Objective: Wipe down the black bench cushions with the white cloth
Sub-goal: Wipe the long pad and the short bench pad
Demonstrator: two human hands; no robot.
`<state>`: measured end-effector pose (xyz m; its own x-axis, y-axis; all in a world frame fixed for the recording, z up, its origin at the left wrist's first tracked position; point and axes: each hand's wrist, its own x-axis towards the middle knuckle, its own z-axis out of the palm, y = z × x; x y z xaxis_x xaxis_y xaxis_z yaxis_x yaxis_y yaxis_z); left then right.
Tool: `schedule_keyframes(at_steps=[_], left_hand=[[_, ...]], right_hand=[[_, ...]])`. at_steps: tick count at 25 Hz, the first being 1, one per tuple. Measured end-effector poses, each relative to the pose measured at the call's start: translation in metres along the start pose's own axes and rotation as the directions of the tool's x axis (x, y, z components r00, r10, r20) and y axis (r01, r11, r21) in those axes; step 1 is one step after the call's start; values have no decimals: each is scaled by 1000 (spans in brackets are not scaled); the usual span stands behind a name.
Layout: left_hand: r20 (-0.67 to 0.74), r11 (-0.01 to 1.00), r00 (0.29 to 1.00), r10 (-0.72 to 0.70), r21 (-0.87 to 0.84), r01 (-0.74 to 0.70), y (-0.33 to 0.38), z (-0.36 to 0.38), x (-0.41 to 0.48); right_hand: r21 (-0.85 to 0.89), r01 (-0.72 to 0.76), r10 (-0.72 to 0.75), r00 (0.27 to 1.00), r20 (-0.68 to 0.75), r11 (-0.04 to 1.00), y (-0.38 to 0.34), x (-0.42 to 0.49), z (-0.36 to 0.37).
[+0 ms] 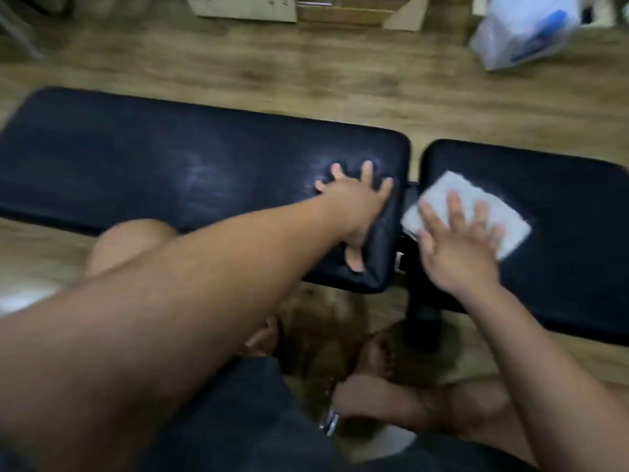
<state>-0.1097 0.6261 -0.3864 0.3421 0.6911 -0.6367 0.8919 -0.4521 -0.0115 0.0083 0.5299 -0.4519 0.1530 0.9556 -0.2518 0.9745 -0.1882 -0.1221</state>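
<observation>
Left hand: fingers spread wide and flat, pressed on the long cushion near its right end, holding nothing. The thumb hangs down over the near edge.
Right hand: fingers straight and fanned out, lying flat on the white cloth without pinching it.
Cloth: a folded square under the right fingertips, on the short cushion at its left end. Its corners stick out past the fingers.
Gap: a dark bench frame shows between the two hands.
Beyond the fingertips: wooden floor and a plastic bag, both blurred.
</observation>
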Motion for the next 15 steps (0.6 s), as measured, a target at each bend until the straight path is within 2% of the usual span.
schedule_keyframes(at_steps=[2, 3, 5, 8, 11, 15], left_hand=[[28, 995, 999, -27, 99, 24, -23, 23, -5], [61, 992, 998, -32, 123, 25, -21, 20, -8], [75, 994, 997, -3, 112, -6, -3, 14, -8], [79, 995, 997, 11, 102, -19, -11, 16, -1], [52, 994, 999, 6, 110, -12, -11, 21, 3], [44, 995, 999, 7, 99, -11, -10, 25, 4]], right_hand=[[-47, -2, 2, 1000, 17, 999, 32, 29, -3], [-12, -18, 19, 998, 63, 1000, 47, 53, -9], [-4, -27, 28, 989, 143, 1000, 38, 101, -27], [45, -89, 82, 987, 139, 995, 39, 119, -27], [58, -68, 68, 998, 13, 996, 38, 78, -13], [54, -20, 25, 995, -94, 998, 34, -47, 20]])
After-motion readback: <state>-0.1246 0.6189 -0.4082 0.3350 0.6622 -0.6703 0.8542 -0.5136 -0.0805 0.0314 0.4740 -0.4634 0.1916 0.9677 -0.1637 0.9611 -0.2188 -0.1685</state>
